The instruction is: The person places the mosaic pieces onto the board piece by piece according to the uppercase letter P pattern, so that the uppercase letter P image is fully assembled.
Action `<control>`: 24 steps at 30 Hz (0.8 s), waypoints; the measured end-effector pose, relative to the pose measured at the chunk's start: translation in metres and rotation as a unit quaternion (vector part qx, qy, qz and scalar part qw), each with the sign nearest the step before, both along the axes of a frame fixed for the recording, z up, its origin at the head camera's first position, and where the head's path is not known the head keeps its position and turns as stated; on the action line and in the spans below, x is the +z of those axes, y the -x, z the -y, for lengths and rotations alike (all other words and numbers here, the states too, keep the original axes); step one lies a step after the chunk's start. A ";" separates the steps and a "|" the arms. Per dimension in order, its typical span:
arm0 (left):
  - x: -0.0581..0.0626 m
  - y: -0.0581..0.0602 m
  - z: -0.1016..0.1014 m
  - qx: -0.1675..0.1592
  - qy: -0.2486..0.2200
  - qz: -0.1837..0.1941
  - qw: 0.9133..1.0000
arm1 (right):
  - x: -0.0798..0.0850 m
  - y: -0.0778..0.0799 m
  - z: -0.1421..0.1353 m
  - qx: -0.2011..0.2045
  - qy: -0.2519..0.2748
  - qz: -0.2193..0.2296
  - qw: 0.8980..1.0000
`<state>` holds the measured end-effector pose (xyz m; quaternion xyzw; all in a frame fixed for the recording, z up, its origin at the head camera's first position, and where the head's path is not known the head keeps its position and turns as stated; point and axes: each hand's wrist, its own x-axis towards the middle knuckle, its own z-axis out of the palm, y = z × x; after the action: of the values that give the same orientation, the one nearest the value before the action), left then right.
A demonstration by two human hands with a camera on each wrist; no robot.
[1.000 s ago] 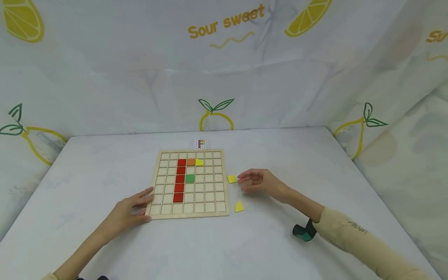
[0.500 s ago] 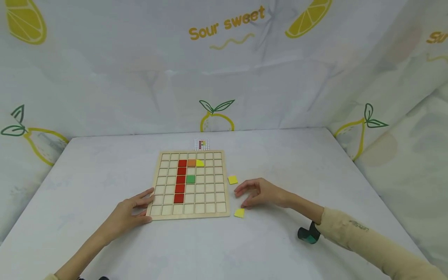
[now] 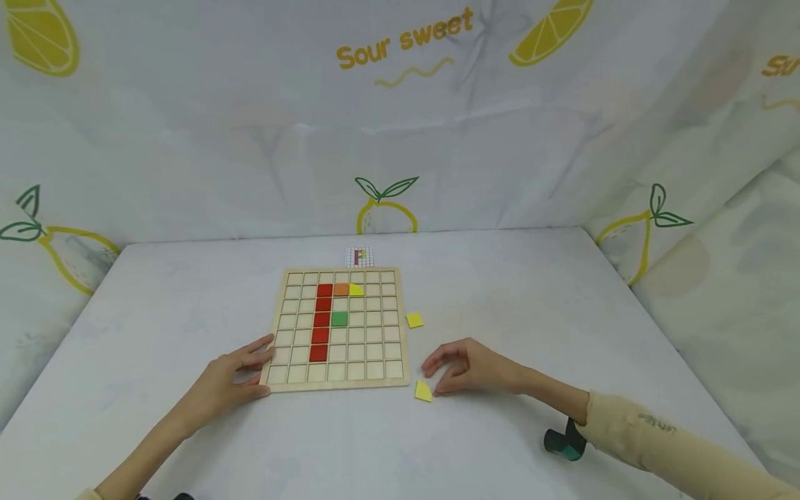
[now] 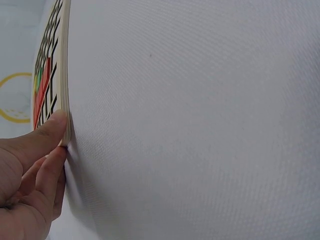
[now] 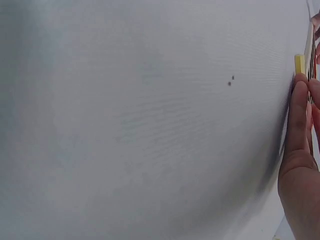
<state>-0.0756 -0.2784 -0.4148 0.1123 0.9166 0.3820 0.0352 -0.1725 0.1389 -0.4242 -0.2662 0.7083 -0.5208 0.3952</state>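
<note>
A wooden grid board (image 3: 356,372) lies flat with a column of red squares (image 3: 320,335), an orange square (image 3: 341,289), a green square (image 3: 339,319) and a yellow quarter-round tile (image 3: 355,289) set in it. My left hand (image 3: 228,378) rests its fingers and thumb against the board's left edge, the thumb at the near corner. To the right of the board, my right hand (image 3: 478,368) has its thumb at the side of a loose yellow quarter-round tile (image 3: 423,391). That tile's yellow edge (image 5: 299,63) appears beyond the thumb in the right wrist view.
A yellow square tile (image 3: 414,320) lies just right of the board. A small pattern card (image 3: 359,257) sits behind it. The white table (image 3: 512,278) ends at a lemon-print curtain (image 3: 250,160). A dark wrist device (image 3: 565,441) hangs under the right forearm.
My right hand has moved from beside the yellow square toward the near side, down to the loose quarter-round tile. That tile has turned and shifted slightly nearer. The left hand stays at the board.
</note>
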 end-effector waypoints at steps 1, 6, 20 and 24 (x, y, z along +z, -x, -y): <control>0.000 0.000 0.000 0.000 0.002 -0.002 1.000 | 0.000 0.000 0.000 0.000 0.004 -0.020 1.000; 0.000 0.000 0.001 0.000 0.008 -0.002 1.000 | -0.004 0.001 0.001 0.001 0.038 -0.097 0.995; 0.001 0.000 0.001 0.002 0.003 0.003 1.000 | -0.003 -0.009 0.011 -0.038 -0.023 -0.195 0.980; 0.000 0.001 0.000 0.001 0.002 0.005 1.000 | -0.002 -0.011 0.014 -0.036 -0.030 -0.212 0.976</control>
<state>-0.0763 -0.2788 -0.4153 0.1088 0.9173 0.3810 0.0399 -0.1611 0.1251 -0.4264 -0.3328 0.8003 -0.4454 0.2245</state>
